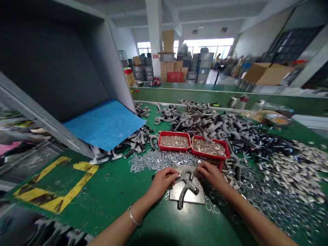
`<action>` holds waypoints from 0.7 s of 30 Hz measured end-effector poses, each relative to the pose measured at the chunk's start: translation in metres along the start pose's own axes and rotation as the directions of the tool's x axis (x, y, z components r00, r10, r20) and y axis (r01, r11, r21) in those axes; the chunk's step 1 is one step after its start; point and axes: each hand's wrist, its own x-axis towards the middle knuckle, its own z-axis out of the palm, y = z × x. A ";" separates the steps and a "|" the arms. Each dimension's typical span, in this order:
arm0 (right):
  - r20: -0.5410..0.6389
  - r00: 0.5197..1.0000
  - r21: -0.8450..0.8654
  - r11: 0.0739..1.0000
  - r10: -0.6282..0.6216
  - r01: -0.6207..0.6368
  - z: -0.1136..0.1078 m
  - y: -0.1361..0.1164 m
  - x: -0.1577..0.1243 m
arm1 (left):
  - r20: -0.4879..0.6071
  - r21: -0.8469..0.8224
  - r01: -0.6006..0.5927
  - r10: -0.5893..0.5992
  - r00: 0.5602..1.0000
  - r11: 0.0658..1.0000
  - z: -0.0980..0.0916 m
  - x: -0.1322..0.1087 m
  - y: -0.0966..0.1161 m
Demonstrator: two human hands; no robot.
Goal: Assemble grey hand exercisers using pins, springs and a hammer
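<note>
A grey metal hook-shaped part with a dark curved handle (188,186) lies on a square metal plate (198,198) in front of me. My left hand (164,181) is at the part's left side, thumb and fingertips pinched together close to its edge. At the upper right of the plate, my right hand (210,173) has its fingertips closed beside the part's hooked end. Whatever either pinch holds is too small or hidden to make out. Behind the plate spreads a layer of small metal rings (159,160).
Two red trays (174,149) (211,157) of small metal pieces stand beyond the plate. Heaped behind are similar grey parts (184,119). Short silvery cylinders (294,171) and loose rings cover the right side. At left rises a big grey box-like housing (120,68) with a blue sheet (105,123).
</note>
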 end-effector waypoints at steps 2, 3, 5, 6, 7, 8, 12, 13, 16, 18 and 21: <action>0.010 1.000 -0.022 1.000 0.001 -0.001 0.007 0.005 0.001 | -0.001 -0.063 0.001 -0.001 1.000 0.998 0.004 -0.001 -0.002; 0.016 1.000 -0.038 0.999 0.000 0.000 0.010 0.007 0.002 | -0.004 -0.090 0.005 -0.005 1.000 0.996 0.005 -0.002 -0.003; 0.034 0.999 -0.076 0.997 -0.003 0.006 0.013 0.009 0.003 | -0.020 -0.141 0.025 -0.028 0.999 0.990 0.007 -0.003 -0.006; 0.044 0.999 -0.099 0.995 -0.007 0.011 0.013 0.009 0.004 | -0.030 -0.162 0.039 -0.045 0.999 0.986 0.008 -0.003 -0.008; 0.055 0.998 -0.126 0.992 -0.011 0.018 0.012 0.008 0.005 | -0.038 -0.172 0.051 -0.058 0.998 0.984 0.008 -0.003 -0.010; 0.065 0.998 -0.158 0.987 -0.016 0.026 0.010 0.007 0.006 | -0.043 -0.171 0.059 -0.068 0.997 0.984 0.008 -0.002 -0.012; 0.109 0.994 -0.336 0.940 -0.025 0.061 0.002 -0.003 0.010 | -0.048 -0.084 0.042 -0.046 0.998 0.996 0.011 0.001 -0.015; 0.121 0.992 -0.385 0.920 -0.023 0.068 0.001 -0.007 0.010 | -0.050 -0.037 0.019 -0.021 0.999 0.999 0.012 0.002 -0.015; 0.158 0.987 -0.520 0.848 -0.025 0.105 0.002 -0.020 0.010 | -0.050 0.222 -0.122 0.136 0.989 0.967 0.017 0.006 -0.015; 0.192 0.980 -0.585 0.797 -0.044 0.150 0.005 -0.029 0.010 | -0.025 0.407 -0.223 0.255 0.967 0.886 0.021 0.010 -0.017; 0.249 0.966 -0.639 0.737 -0.071 0.219 0.008 -0.040 0.014 | 0.006 0.552 -0.274 0.326 0.945 0.787 0.027 0.017 -0.020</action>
